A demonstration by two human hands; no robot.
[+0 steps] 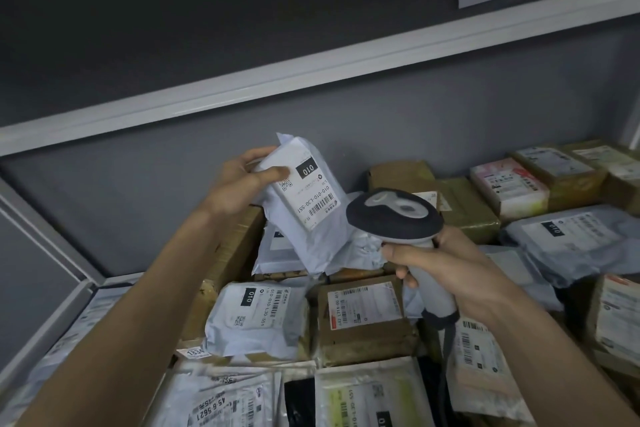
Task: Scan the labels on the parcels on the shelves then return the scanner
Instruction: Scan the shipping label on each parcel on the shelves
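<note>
The left hand (pixel 242 180) holds up a soft grey parcel (pixel 311 211) near the middle of the view. Its fingers (pixel 258 153) curl round the top edge at the back and the thumb presses on the front. The parcel is tilted, and its white label (pixel 308 192) faces the camera.

At about 4 o'clock from the parcel is the scanner (pixel 398 215). The right hand (pixel 446 267) grips its handle with the fingers wrapped round it. The dark head of the scanner is just beside the lower corner of the parcel. It looks very close, but I cannot tell if they touch.

Below both hands the shelf (pixel 45 333) is full of other parcels. A grey bag (pixel 252 319) lies at 6 o'clock from the held parcel, and a brown box (pixel 363 319) sits just beside it, at its 3 o'clock.
</note>
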